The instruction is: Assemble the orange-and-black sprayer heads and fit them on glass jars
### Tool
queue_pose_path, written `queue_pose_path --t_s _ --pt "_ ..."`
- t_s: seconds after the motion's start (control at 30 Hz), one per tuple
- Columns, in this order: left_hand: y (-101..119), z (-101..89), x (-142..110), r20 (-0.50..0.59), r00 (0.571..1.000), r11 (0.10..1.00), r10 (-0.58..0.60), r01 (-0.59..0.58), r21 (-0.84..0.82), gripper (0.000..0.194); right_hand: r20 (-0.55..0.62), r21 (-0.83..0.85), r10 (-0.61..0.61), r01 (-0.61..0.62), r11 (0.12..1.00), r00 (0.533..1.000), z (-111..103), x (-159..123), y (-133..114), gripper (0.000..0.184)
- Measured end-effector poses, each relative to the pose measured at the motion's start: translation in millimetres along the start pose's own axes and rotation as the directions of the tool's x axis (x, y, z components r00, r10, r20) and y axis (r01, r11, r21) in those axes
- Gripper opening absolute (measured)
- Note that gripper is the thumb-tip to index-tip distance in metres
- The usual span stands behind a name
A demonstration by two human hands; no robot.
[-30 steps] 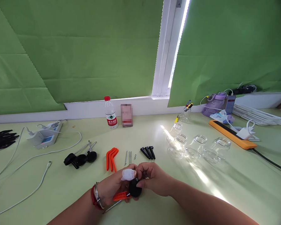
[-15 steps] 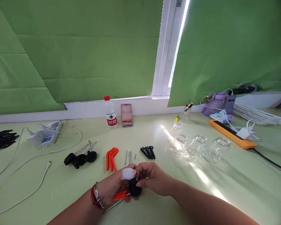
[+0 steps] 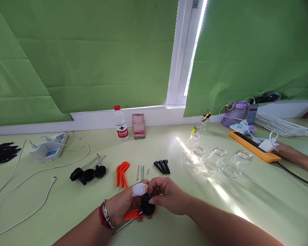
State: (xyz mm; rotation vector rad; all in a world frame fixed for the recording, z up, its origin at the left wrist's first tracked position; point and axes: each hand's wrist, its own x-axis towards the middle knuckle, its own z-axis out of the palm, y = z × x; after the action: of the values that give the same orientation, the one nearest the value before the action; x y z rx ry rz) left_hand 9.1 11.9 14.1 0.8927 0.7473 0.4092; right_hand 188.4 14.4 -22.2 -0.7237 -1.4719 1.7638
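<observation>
My left hand (image 3: pixel 127 205), with white wrapping (image 3: pixel 139 189) round a finger, is closed on a black round part (image 3: pixel 147 205). An orange ribbed handle (image 3: pixel 132 214) and a thin metal rod (image 3: pixel 124 226) stick out under that hand. My right hand (image 3: pixel 166 196) pinches the upper edge of the same black part, its thumb lying on the face. What lies between its fingertips is hidden. Just beyond my hands are bent orange pieces (image 3: pixel 122 173), short metal pins (image 3: pixel 143 172), tiny metal bits (image 3: pixel 148 171) and black handle-like pieces (image 3: pixel 162 166).
Left of my hands lie black round parts with rods (image 3: pixel 88 173) and a white cable (image 3: pixel 47 198). Several glass jars (image 3: pixel 237 164) stand on the right, near an orange power strip (image 3: pixel 254 147). Another person's hand (image 3: pixel 284 150) reaches to its plug. A water bottle (image 3: pixel 122 128) stands behind.
Another person's hand and forearm have come in at the right, by the white plug on the orange strip. My own hands have barely moved and keep their hold.
</observation>
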Motion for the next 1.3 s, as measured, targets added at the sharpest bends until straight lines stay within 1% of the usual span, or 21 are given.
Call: queue_pose_path --t_s 0.2,0.33,0.5,0.6,0.7,0.77,0.83,0.9,0.97,1.0,1.03,1.1,1.17,1.23,1.3 --pt "0 -0.1 0 -0.005 1.000 1.000 -0.010 0.010 0.001 0.055 -0.024 -0.024 -0.005 0.004 1.000 1.000 1 0 -3 0.022" --pt "-2 -0.7 1 -0.006 1.000 1.000 -0.021 0.021 -0.014 0.059 -0.010 0.001 -0.005 0.005 1.000 1.000 1 0 -5 0.022" --pt "-4 -1.5 2 0.030 1.000 0.999 -0.001 0.003 -0.053 0.060 -0.004 0.032 -0.012 0.012 0.999 1.000 2 0 -5 0.024" --pt "-6 -3.6 3 0.051 0.999 0.997 0.004 0.000 -0.077 0.060 0.003 0.024 -0.024 0.024 0.999 1.000 1 0 -4 0.024" --pt "-7 -7.1 3 0.090 0.995 0.993 0.040 -0.029 -0.118 0.061 -0.064 -0.015 -0.034 0.033 0.999 0.997 0 0 -6 0.026" --pt "-7 -8.5 3 0.141 0.983 0.981 0.119 -0.095 -0.167 0.063 -0.122 0.010 -0.046 0.048 0.999 0.991 0 -1 -10 0.028" --pt "-5 -7.4 1 0.183 0.950 0.952 0.254 -0.212 -0.222 0.067 -0.150 0.057 -0.066 0.075 0.996 0.986 1 -5 -17 0.027" --pt "-2 -3.5 -2 0.201 0.892 0.901 0.404 -0.350 -0.258 0.073 -0.151 0.066 -0.096 0.107 0.992 0.984 2 -10 -25 0.024" --pt "0 2.1 -4 0.183 0.834 0.845 0.521 -0.472 -0.253 0.077 -0.123 0.032 -0.112 0.117 0.993 0.986 4 -16 -30 0.022" --pt "0 4.8 -5 0.166 0.812 0.823 0.560 -0.522 -0.224 0.080 -0.101 0.009 -0.113 0.115 0.993 0.988 4 -18 -31 0.023" --pt "0 6.9 -5 0.142 0.792 0.802 0.594 -0.570 -0.177 0.082 -0.070 -0.011 -0.109 0.109 0.994 0.992 5 -20 -30 0.025" --pt "-4 8.6 -4 0.090 0.732 0.737 0.675 -0.676 -0.028 0.083 0.014 -0.036 -0.083 0.083 0.996 0.996 7 -22 -28 0.031" --pt "-10 7.0 -2 0.077 0.640 0.623 0.764 -0.764 0.171 0.089 0.113 -0.028 -0.043 0.046 0.999 0.993 10 -22 -24 0.040" --pt "-18 3.7 -2 0.122 0.586 0.501 0.801 -0.767 0.400 0.107 0.188 -0.005 0.000 0.001 1.000 0.982 13 -21 -22 0.048" --pt "-24 0.8 -2 0.170 0.551 0.365 0.817 -0.722 0.588 0.115 0.212 0.018 0.034 -0.039 0.999 0.977 17 -20 -22 0.050"
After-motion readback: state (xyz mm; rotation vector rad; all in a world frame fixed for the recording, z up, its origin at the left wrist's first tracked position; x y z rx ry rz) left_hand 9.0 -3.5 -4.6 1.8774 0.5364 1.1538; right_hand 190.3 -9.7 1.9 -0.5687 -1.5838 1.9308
